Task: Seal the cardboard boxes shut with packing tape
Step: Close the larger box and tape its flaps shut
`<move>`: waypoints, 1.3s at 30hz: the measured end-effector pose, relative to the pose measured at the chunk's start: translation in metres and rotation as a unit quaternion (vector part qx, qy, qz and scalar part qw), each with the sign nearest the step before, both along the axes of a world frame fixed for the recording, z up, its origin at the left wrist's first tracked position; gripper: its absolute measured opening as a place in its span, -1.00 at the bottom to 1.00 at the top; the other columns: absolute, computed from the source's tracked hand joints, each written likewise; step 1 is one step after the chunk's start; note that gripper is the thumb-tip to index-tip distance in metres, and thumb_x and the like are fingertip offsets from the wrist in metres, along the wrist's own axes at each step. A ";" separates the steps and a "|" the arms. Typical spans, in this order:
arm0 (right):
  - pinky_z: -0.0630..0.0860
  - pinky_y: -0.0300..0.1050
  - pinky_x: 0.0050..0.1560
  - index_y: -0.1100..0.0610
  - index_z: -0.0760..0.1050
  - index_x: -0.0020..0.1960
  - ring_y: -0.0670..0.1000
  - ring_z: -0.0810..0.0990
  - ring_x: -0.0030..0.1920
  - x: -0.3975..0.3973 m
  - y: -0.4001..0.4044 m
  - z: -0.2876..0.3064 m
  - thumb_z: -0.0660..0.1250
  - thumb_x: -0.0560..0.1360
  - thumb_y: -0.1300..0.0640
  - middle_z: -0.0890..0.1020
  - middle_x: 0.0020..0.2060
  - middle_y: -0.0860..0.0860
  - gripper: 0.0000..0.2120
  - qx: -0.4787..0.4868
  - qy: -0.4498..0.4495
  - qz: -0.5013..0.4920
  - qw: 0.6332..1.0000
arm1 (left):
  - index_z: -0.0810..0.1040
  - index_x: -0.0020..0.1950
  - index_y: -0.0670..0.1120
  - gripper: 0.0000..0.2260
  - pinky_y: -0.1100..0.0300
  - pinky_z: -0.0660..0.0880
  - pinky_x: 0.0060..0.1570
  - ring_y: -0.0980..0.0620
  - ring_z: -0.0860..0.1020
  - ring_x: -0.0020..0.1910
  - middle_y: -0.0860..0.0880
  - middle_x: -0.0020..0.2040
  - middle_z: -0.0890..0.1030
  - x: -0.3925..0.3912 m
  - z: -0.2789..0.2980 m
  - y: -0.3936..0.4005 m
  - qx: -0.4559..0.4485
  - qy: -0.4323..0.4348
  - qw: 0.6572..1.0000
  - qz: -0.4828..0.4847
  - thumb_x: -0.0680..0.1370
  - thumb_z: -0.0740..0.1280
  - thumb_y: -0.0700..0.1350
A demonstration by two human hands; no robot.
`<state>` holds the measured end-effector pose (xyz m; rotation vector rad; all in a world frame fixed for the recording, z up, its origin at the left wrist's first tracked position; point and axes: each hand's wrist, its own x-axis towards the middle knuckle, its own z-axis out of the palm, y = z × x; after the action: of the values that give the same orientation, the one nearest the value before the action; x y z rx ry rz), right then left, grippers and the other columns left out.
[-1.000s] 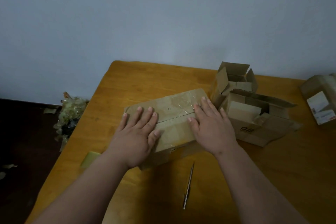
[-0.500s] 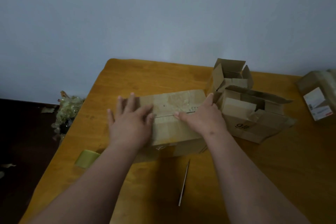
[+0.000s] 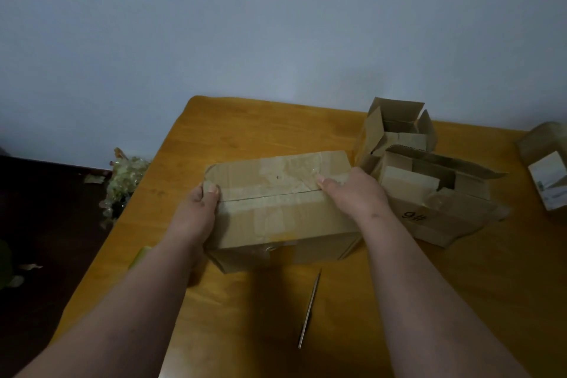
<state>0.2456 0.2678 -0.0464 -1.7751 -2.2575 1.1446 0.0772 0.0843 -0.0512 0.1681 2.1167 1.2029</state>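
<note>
Pale blue-grey wall fills the upper part of the head view, and below it a wooden table (image 3: 245,132) runs toward the camera. Both bare forearms reach in from the bottom edge, well apart, one to each end of a closed cardboard box (image 3: 282,212) lying between them on the table. The left hand (image 3: 201,209) grips the box's left end, thumb curled over the top edge and the fingers hidden down the side. The right hand (image 3: 352,193) grips the right end the same way, thumb lying on the top near the centre seam. Clear tape (image 3: 294,170) glints across the top flaps, though the dim light makes it hard to tell how far it covers the seam.

Just beyond the right hand stands an open box marked "9#" (image 3: 435,202), flaps up, touching a smaller open box (image 3: 395,129) behind it. Farther right, at the frame edge, sits a box with a white label (image 3: 546,169). Between the forearms, nearer the camera, a thin metal rod (image 3: 310,307) lies on the table. Under the left forearm a pale green object (image 3: 139,255) peeks out. Left of the table, crumpled plastic (image 3: 125,175) lies on the dark floor.
</note>
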 end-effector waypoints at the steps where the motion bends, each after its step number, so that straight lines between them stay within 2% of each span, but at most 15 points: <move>1: 0.40 -0.11 -0.12 0.12 0.37 0.37 0.13 0.51 0.12 0.003 0.002 0.000 0.28 0.52 -0.26 0.52 0.25 0.08 -0.42 0.006 0.015 -0.001 1.000 | 0.51 0.21 0.04 -0.74 -0.13 0.53 0.06 -0.17 0.52 0.05 -0.13 0.09 0.55 0.000 0.000 0.000 0.006 -0.013 1.000 0.016 0.65 0.16 0.13; 3: 0.49 -0.05 0.02 0.09 0.43 0.34 0.10 0.53 0.14 0.011 0.004 -0.003 0.22 0.58 -0.19 0.55 0.21 0.06 -0.53 -0.003 0.057 -0.008 0.998 | 0.54 0.12 0.07 -0.79 -0.22 0.50 0.15 -0.20 0.52 0.08 -0.13 0.10 0.54 -0.002 0.000 -0.001 0.012 -0.036 0.998 0.053 0.64 0.19 0.13; 5: 0.49 -0.07 -0.13 0.04 0.48 0.25 -0.01 0.53 -0.01 0.019 0.003 -0.006 0.16 0.61 -0.16 0.57 0.06 -0.01 -0.64 -0.039 0.106 -0.023 0.993 | 0.51 0.13 -0.01 -0.70 -0.23 0.50 0.17 -0.23 0.51 0.10 -0.17 0.13 0.53 -0.002 -0.002 -0.001 0.001 -0.060 0.995 0.084 0.62 0.18 0.18; 9: 0.41 -0.12 -0.21 0.02 0.44 0.25 -0.01 0.51 -0.02 0.028 -0.005 -0.011 0.12 0.60 -0.25 0.54 0.01 -0.03 -0.58 -0.130 0.145 -0.047 0.980 | 0.42 -0.05 -0.08 -0.48 -0.09 0.57 -0.11 -0.25 0.55 -0.04 -0.21 -0.03 0.53 0.004 -0.005 -0.001 -0.033 -0.097 0.989 0.110 0.52 0.15 0.40; 12: 0.45 -0.07 -0.17 0.04 0.47 0.04 0.01 0.52 -0.07 0.027 -0.007 -0.011 0.09 0.63 -0.20 0.56 -0.03 0.03 -0.65 -0.096 0.137 -0.046 0.985 | 0.43 0.03 -0.06 -0.49 -0.21 0.52 0.12 -0.23 0.52 -0.03 -0.19 -0.05 0.51 0.002 -0.004 0.000 -0.044 -0.067 0.991 0.105 0.53 0.14 0.39; 15: 0.43 -0.11 -0.19 0.03 0.48 -0.02 -0.01 0.52 -0.09 0.031 -0.015 -0.005 0.05 0.65 -0.17 0.56 -0.08 0.02 -0.65 -0.102 0.167 -0.058 0.979 | 0.43 0.07 -0.05 -0.52 -0.18 0.49 0.11 -0.23 0.49 -0.04 -0.17 -0.08 0.48 0.003 -0.002 -0.001 -0.047 -0.065 0.991 0.104 0.55 0.13 0.36; 17: 0.42 -0.14 -0.18 -0.01 0.47 0.01 -0.05 0.51 -0.07 0.040 -0.024 -0.001 0.02 0.66 -0.16 0.54 -0.08 -0.05 -0.67 -0.119 0.196 -0.067 0.971 | 0.42 0.08 -0.05 -0.54 -0.15 0.50 0.04 -0.23 0.50 -0.06 -0.20 -0.05 0.49 0.003 0.005 -0.005 -0.038 -0.080 0.991 0.096 0.55 0.16 0.35; 19: 0.53 0.03 0.06 -0.04 0.46 0.19 0.02 0.54 0.05 0.052 -0.034 0.004 0.03 0.66 -0.16 0.56 0.03 -0.03 -0.68 -0.163 0.252 -0.094 0.949 | 0.42 0.14 -0.08 -0.52 -0.22 0.51 0.08 -0.28 0.52 0.04 -0.24 0.05 0.51 -0.001 0.019 -0.007 -0.016 -0.096 0.992 0.083 0.54 0.22 0.32; 21: 0.53 0.20 0.18 -0.03 0.44 0.32 0.12 0.57 0.15 0.067 -0.042 0.013 0.07 0.66 -0.12 0.58 0.15 0.06 -0.66 -0.239 0.333 -0.136 0.902 | 0.45 0.17 -0.04 -0.59 -0.26 0.56 -0.01 -0.32 0.54 0.09 -0.26 0.13 0.52 -0.004 0.043 -0.004 0.034 -0.105 0.993 0.045 0.54 0.28 0.25; 23: 0.59 0.19 0.10 -0.06 0.43 0.37 0.15 0.59 0.18 0.088 -0.052 0.024 0.12 0.66 -0.05 0.59 0.20 0.10 -0.68 -0.305 0.424 -0.160 0.837 | 0.48 0.22 0.04 -0.67 -0.29 0.58 -0.09 -0.34 0.53 0.11 -0.26 0.18 0.51 -0.002 0.068 0.001 0.081 -0.081 0.993 -0.031 0.54 0.29 0.17; 25: 0.58 0.18 0.11 -0.07 0.39 0.41 0.16 0.56 0.24 0.114 -0.062 0.035 0.19 0.60 -0.01 0.56 0.26 0.09 -0.63 -0.317 0.478 -0.155 0.804 | 0.47 0.29 0.04 -0.60 -0.29 0.56 -0.07 -0.35 0.52 0.15 -0.27 0.24 0.50 0.007 0.095 0.009 0.116 -0.033 0.988 -0.101 0.47 0.29 0.10; 28: 0.50 0.21 0.25 -0.11 0.33 0.46 0.12 0.52 0.30 0.162 -0.076 0.052 0.38 0.47 -0.03 0.52 0.33 0.02 -0.43 -0.253 0.484 -0.120 0.829 | 0.57 0.12 0.07 -0.65 -0.25 0.56 -0.08 -0.25 0.58 0.06 -0.20 0.12 0.60 0.034 0.133 0.020 0.169 0.034 0.970 -0.170 0.35 0.35 0.08; 31: 0.47 0.29 0.28 -0.23 0.27 0.46 0.09 0.56 0.27 0.219 -0.089 0.063 0.51 0.31 -0.06 0.55 0.32 -0.06 -0.22 -0.194 0.479 -0.112 0.849 | 0.62 -0.06 0.17 -0.75 -0.08 0.58 -0.31 -0.14 0.63 -0.15 -0.07 -0.08 0.67 0.072 0.160 0.030 0.206 0.063 0.942 -0.257 0.29 0.41 0.13; 34: 0.48 0.31 0.25 -0.29 0.17 0.49 0.14 0.58 0.25 0.269 -0.102 0.066 0.59 0.24 0.00 0.54 0.33 -0.03 -0.05 -0.192 0.502 -0.167 0.826 | 0.64 -0.05 0.17 -0.84 -0.01 0.58 -0.37 -0.09 0.67 -0.27 -0.02 -0.16 0.69 0.113 0.180 0.044 0.219 0.082 0.911 -0.341 0.38 0.45 0.06; 39: 0.57 0.24 0.10 -0.14 0.49 0.28 0.24 0.60 0.20 0.363 -0.108 0.072 0.66 0.13 -0.03 0.60 0.25 0.12 -0.25 -0.187 0.508 -0.210 0.814 | 0.65 -0.07 0.17 -0.90 -0.07 0.63 -0.31 -0.05 0.67 -0.23 0.05 -0.16 0.69 0.210 0.201 0.073 0.242 0.135 0.874 -0.399 0.56 0.36 -0.01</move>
<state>0.6083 0.1597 0.0257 -1.1261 -1.0088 1.8664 0.2870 0.1571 0.1494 1.3594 1.5996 1.1749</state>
